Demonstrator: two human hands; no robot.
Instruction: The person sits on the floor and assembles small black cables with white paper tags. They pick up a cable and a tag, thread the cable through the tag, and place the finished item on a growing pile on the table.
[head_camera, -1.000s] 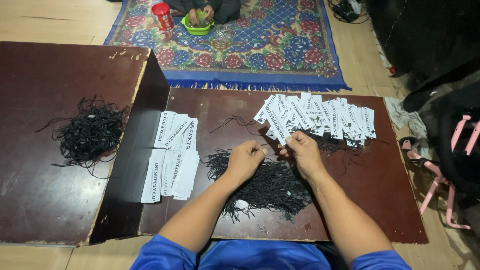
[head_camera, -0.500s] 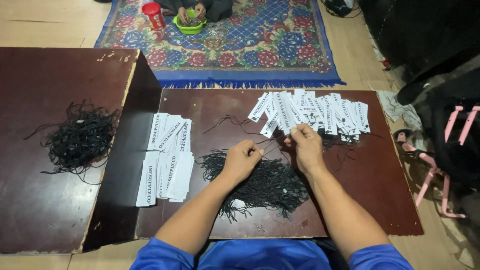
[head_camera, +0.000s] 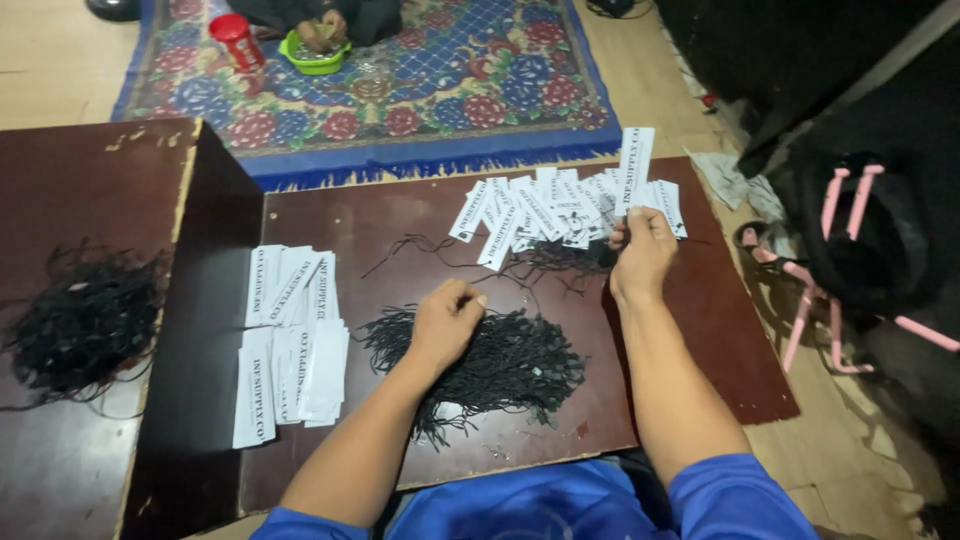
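Up at the far right of the dark brown counter, the right hand holds one white paper tag upright, its fingers closed around the tag's lower end, just above the fanned row of white tags lying there. Nearer, the left hand rests on a heap of black strings at the counter's middle, fingers curled shut on a few strands. Loose strings trail between heap and row. Left of the heap lies a second stack of white tags. Further left, a higher counter carries another black tangle. Beyond, a patterned rug bears a red cup and green bowl, with another person's hands at the bowl.
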